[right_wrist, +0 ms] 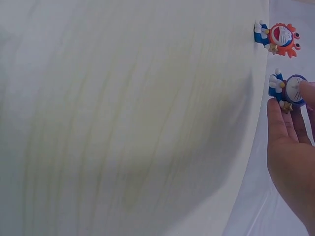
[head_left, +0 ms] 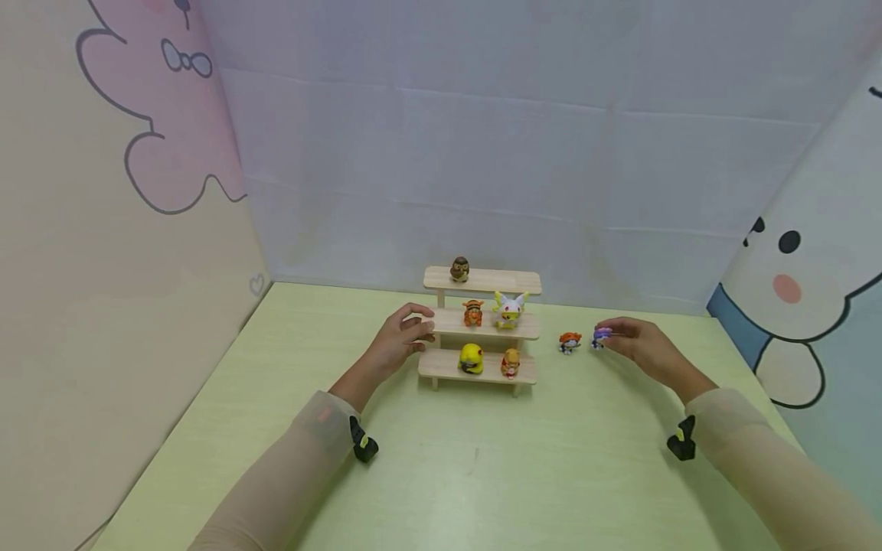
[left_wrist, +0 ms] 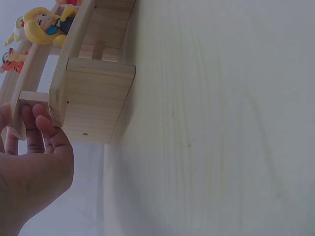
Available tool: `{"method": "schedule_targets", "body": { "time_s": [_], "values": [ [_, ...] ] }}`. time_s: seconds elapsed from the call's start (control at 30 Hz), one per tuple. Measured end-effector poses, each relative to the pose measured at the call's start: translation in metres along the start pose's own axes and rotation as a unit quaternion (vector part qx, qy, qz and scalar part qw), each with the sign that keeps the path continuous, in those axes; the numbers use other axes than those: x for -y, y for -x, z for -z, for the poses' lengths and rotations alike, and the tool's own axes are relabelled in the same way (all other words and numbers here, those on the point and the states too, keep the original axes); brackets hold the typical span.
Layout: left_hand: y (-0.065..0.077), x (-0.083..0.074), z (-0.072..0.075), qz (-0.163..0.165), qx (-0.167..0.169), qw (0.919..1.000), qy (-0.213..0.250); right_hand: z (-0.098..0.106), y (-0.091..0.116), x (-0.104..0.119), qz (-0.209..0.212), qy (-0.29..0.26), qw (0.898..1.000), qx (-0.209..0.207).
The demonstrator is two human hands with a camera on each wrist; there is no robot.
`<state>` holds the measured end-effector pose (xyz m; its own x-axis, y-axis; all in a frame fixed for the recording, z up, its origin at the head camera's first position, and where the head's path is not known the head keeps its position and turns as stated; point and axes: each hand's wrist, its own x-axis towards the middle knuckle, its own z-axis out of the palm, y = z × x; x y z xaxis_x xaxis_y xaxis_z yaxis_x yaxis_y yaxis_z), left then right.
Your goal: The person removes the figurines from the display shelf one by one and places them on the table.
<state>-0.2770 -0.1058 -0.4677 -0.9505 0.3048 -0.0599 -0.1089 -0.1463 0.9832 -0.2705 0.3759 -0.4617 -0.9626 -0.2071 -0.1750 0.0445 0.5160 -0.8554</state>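
A three-tier wooden display stand [head_left: 441, 366] stands toward the back of the table. My left hand [head_left: 403, 337] holds its left end at the middle tier; in the left wrist view the fingertips [left_wrist: 47, 125] curl against the wood under that board. My right hand [head_left: 641, 344] pinches a small blue-and-white cat figurine [head_left: 601, 337] with a purple hat, its thumb over the head in the right wrist view. Just left of it, a similar figurine [head_left: 569, 342] in an orange crab hat stands on the table.
On the stand are an owl figurine [head_left: 459, 269] on top, a tiger figurine [head_left: 472, 313] and a white-and-yellow figurine [head_left: 509, 311] in the middle, and a yellow-haired figurine [head_left: 472, 358] and an orange bear figurine [head_left: 510, 363] below. A pale wall [head_left: 482, 153] rises behind.
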Motion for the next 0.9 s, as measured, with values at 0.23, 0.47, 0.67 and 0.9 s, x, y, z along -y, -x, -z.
{"method": "schedule_targets", "body": {
  "time_s": [0.23, 0.47, 0.67, 0.9],
  "values": [
    [-0.001, 0.001, 0.001, 0.0, 0.0, 1.0, -0.001, 0.0, -0.001, -0.007, -0.003, 0.013, 1.0, 0.003],
    [-0.002, 0.001, 0.001, 0.001, 0.0, 1.0, 0.0, -0.003, 0.001, -0.011, 0.006, -0.017, 1.0, 0.007],
    [-0.001, 0.001, 0.001, 0.002, 0.002, 1.0, 0.003, -0.004, 0.001, -0.014, 0.006, -0.024, 1.0, 0.005],
    [-0.002, 0.001, 0.001, 0.002, 0.001, 1.0, 0.001, -0.005, -0.001, -0.02, 0.011, -0.008, 1.0, 0.001]
  ]
}}
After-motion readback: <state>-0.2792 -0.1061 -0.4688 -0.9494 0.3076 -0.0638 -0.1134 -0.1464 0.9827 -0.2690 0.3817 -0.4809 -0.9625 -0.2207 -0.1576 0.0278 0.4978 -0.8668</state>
